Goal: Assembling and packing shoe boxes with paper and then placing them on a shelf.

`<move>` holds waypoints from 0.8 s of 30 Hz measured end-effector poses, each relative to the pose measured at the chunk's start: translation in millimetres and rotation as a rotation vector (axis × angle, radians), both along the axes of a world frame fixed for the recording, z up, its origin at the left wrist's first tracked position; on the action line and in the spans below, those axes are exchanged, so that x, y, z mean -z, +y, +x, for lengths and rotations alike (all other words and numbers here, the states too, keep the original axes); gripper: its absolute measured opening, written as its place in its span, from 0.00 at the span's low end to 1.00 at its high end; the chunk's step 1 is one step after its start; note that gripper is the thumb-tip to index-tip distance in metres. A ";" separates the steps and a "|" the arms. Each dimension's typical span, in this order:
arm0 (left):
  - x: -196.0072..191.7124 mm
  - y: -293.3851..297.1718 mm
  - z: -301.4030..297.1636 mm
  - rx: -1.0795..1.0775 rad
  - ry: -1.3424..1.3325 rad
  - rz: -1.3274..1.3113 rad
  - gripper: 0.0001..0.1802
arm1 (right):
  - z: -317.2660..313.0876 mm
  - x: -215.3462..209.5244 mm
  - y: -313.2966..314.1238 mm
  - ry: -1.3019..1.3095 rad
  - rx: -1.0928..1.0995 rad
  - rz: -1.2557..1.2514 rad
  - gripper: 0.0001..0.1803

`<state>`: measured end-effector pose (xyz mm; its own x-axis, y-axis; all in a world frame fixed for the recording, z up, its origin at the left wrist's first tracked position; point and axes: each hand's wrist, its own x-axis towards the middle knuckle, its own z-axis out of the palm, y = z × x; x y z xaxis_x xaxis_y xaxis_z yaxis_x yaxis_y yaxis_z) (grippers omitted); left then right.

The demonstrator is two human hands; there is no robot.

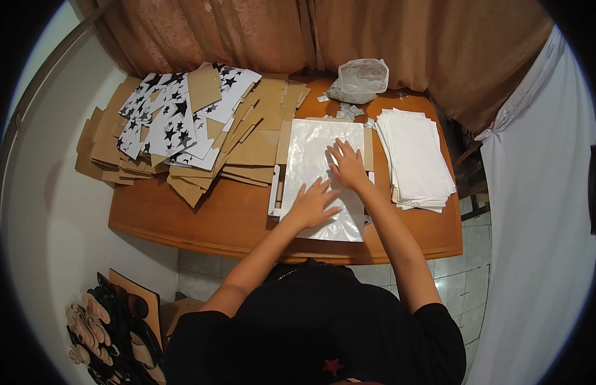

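A flat, glossy plastic bag [311,151], clear or whitish, lies over an opened cardboard box [282,151] whose brown and white edges stick out at the sides. My left hand [312,204] rests on the lower middle of the bag with its fingers spread. Farther up and to the right, my right hand [347,164] also lies on the plastic, fingers apart. Neither hand grips anything. What is under the bag is mostly hidden.
Flat cardboard pieces [253,144], some printed with black stars, are heaped on the left of the wooden table [176,224]. Right of the bag stands a stack of white sheets [413,157]. Behind are small packets [349,111] and a clear plastic bag of contents [360,80].
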<state>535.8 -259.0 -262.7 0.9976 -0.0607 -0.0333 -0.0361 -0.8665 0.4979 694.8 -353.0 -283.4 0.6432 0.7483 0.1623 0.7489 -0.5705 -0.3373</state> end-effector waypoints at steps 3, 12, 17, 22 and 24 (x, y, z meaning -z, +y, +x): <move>10.8 -7.0 10.9 0.021 0.287 0.027 0.38 | 1.9 6.7 -0.4 -0.014 0.015 -0.030 0.28; 48.3 0.5 46.8 0.020 0.543 -0.076 0.48 | 3.4 15.4 -3.9 -0.100 -0.005 -0.011 0.30; 54.4 20.6 43.1 0.067 0.260 -0.185 0.35 | -3.9 3.4 -14.8 -0.126 0.090 0.208 0.33; 53.8 46.0 29.7 0.232 0.235 -0.451 0.26 | -8.1 -6.4 -38.3 -0.088 0.275 0.353 0.29; 57.1 46.1 29.1 0.171 0.383 -0.415 0.31 | -9.5 -4.2 -48.8 -0.098 0.218 0.275 0.23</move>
